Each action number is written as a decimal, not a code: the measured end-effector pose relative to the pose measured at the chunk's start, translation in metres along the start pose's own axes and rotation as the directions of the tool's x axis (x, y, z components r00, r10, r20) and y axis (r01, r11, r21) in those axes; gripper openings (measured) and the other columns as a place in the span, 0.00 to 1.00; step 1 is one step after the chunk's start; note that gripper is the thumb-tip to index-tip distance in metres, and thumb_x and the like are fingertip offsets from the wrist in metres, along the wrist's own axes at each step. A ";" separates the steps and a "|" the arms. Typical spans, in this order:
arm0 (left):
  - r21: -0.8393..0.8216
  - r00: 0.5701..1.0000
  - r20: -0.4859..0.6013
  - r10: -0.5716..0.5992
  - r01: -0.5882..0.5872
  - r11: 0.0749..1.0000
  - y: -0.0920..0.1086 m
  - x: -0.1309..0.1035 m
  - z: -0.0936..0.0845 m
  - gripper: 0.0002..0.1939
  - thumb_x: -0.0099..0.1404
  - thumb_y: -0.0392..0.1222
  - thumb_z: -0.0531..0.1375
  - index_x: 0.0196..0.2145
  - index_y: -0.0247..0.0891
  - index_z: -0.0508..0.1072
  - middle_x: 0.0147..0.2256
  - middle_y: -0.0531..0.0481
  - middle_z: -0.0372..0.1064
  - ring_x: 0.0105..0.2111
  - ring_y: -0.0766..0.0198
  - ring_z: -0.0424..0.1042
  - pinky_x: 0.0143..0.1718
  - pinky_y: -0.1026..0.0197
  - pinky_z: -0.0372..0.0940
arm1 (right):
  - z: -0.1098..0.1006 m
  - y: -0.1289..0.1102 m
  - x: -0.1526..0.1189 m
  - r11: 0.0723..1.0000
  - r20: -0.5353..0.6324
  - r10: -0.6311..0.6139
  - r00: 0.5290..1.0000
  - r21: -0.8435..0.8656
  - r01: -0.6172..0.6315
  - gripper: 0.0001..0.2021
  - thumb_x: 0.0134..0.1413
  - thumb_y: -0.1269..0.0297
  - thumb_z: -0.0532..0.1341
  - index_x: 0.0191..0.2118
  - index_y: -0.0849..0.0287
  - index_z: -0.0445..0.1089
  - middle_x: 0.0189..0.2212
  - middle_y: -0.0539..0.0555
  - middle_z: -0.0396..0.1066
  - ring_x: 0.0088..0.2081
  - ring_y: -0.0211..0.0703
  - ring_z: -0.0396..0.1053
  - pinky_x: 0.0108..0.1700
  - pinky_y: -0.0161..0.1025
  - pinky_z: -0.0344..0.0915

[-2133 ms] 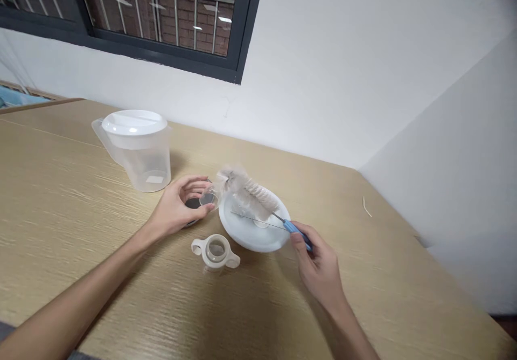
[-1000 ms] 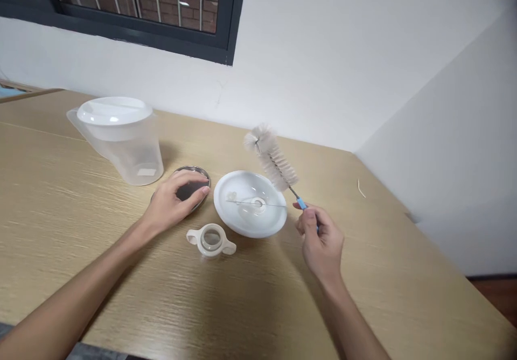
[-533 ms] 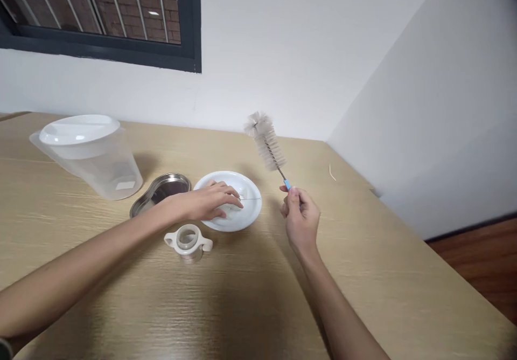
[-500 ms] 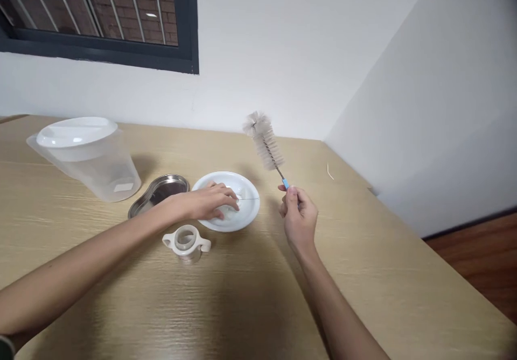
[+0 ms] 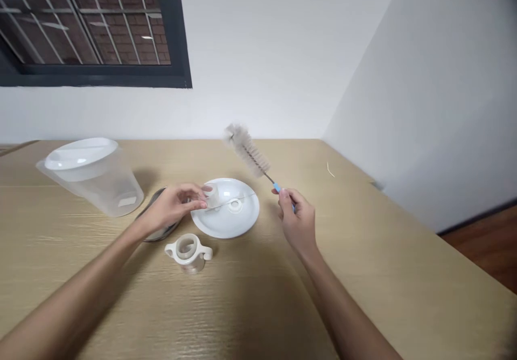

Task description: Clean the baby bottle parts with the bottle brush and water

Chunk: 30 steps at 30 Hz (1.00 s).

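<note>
My right hand is closed round the blue handle of a bottle brush, its pale bristles up and to the left above the table. My left hand pinches a small translucent cup at the left rim of a white plate. A thin pale rod runs across the plate from near the fingertips; whether the hand touches it I cannot tell. A white ring lies in the plate. Nearer me stands a small clear bottle with a white two-handled collar.
A translucent lidded pitcher stands at the left. A metal kidney-shaped tray lies partly behind my left hand. A thin bent pale strip lies at the back right of the wooden table, before the wall.
My left hand has lifted from inside the plate and drawn left, with the small translucent cup in its fingers. The brush head has tipped further left. The view has shifted slightly.
</note>
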<state>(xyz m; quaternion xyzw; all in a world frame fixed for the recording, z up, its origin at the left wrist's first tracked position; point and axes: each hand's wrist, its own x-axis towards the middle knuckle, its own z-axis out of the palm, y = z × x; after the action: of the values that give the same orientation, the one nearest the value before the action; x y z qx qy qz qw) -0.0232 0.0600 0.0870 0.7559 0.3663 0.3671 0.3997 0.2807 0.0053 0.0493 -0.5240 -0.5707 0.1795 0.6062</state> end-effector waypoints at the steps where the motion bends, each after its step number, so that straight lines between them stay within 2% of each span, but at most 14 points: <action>1: -0.148 0.993 -0.111 -0.043 0.026 0.989 -0.003 -0.008 0.000 0.15 0.61 0.49 0.73 0.40 0.39 0.77 0.53 0.38 0.79 0.52 0.48 0.79 0.52 0.50 0.71 | 0.001 -0.003 -0.002 1.000 0.011 0.002 1.000 0.015 -0.003 0.25 0.69 0.43 0.55 0.42 0.61 0.76 0.23 0.47 0.62 0.22 0.36 0.56 0.24 0.36 0.55; 3: -0.350 0.959 -0.249 -0.136 0.042 0.936 -0.010 -0.023 0.000 0.28 0.56 0.48 0.76 0.50 0.39 0.72 0.48 0.38 0.81 0.45 0.51 0.82 0.48 0.52 0.73 | 0.003 -0.008 -0.007 0.999 0.076 0.011 0.997 0.038 -0.014 0.23 0.68 0.44 0.57 0.41 0.61 0.77 0.23 0.48 0.65 0.22 0.35 0.57 0.24 0.35 0.56; 5: -0.437 0.920 -0.330 -0.212 0.051 0.898 -0.015 -0.034 -0.001 0.37 0.53 0.48 0.78 0.55 0.37 0.68 0.45 0.38 0.82 0.43 0.53 0.83 0.49 0.53 0.73 | 0.006 -0.009 -0.011 1.000 0.184 -0.020 0.983 0.021 0.017 0.22 0.68 0.46 0.57 0.41 0.61 0.78 0.25 0.50 0.70 0.23 0.36 0.61 0.24 0.35 0.58; 8: -0.471 0.897 -0.366 -0.250 0.053 0.880 -0.017 -0.045 -0.004 0.41 0.55 0.49 0.77 0.60 0.35 0.65 0.44 0.37 0.82 0.44 0.52 0.83 0.51 0.54 0.73 | 0.013 -0.006 -0.015 0.991 0.316 -0.101 0.943 -0.048 0.122 0.20 0.68 0.50 0.58 0.42 0.60 0.79 0.28 0.53 0.76 0.25 0.39 0.66 0.27 0.35 0.62; 11: -0.505 0.898 -0.370 -0.239 0.022 0.863 -0.017 -0.051 -0.007 0.43 0.59 0.49 0.76 0.64 0.35 0.62 0.45 0.36 0.82 0.46 0.50 0.83 0.52 0.53 0.73 | 0.015 -0.002 -0.015 0.978 0.307 -0.118 0.944 -0.129 0.165 0.19 0.68 0.51 0.57 0.42 0.61 0.79 0.32 0.55 0.80 0.28 0.41 0.70 0.30 0.36 0.65; 16: -0.543 0.889 -0.379 -0.257 0.011 0.839 -0.028 -0.055 -0.008 0.42 0.56 0.44 0.77 0.64 0.36 0.66 0.50 0.37 0.80 0.48 0.52 0.83 0.53 0.55 0.72 | 0.012 -0.005 -0.017 0.985 0.238 -0.076 0.968 -0.132 0.110 0.22 0.68 0.48 0.56 0.42 0.60 0.79 0.28 0.54 0.77 0.26 0.41 0.69 0.26 0.36 0.63; 22: -0.562 0.901 -0.369 -0.227 -0.021 0.827 -0.038 -0.058 -0.010 0.36 0.53 0.42 0.79 0.58 0.40 0.73 0.58 0.38 0.75 0.52 0.50 0.80 0.58 0.51 0.70 | 0.015 -0.011 -0.021 0.974 0.355 -0.146 0.924 -0.112 0.197 0.19 0.68 0.50 0.58 0.42 0.60 0.80 0.26 0.52 0.76 0.22 0.38 0.65 0.23 0.34 0.61; 26: -0.594 0.912 -0.339 -0.230 -0.018 0.804 -0.029 -0.061 -0.008 0.31 0.55 0.40 0.77 0.55 0.42 0.74 0.59 0.39 0.74 0.53 0.48 0.80 0.60 0.50 0.69 | 0.010 -0.004 -0.017 0.962 0.269 -0.127 0.955 -0.200 0.184 0.18 0.68 0.51 0.58 0.42 0.59 0.79 0.26 0.52 0.76 0.21 0.37 0.64 0.23 0.35 0.61; 30: -0.605 0.903 -0.363 -0.229 -0.041 0.795 -0.026 -0.062 -0.007 0.28 0.56 0.39 0.77 0.52 0.43 0.75 0.61 0.42 0.72 0.55 0.49 0.79 0.61 0.51 0.68 | 0.009 -0.002 -0.019 0.972 0.213 -0.122 0.970 -0.174 0.160 0.17 0.68 0.51 0.58 0.43 0.58 0.79 0.27 0.52 0.76 0.21 0.37 0.64 0.22 0.34 0.61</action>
<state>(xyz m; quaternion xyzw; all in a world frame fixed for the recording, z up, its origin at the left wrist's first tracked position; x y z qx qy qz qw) -0.0645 0.0207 0.0509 0.4743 0.3462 0.5959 0.5479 0.2670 -0.0071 0.0395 -0.5165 -0.6793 0.1327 0.5041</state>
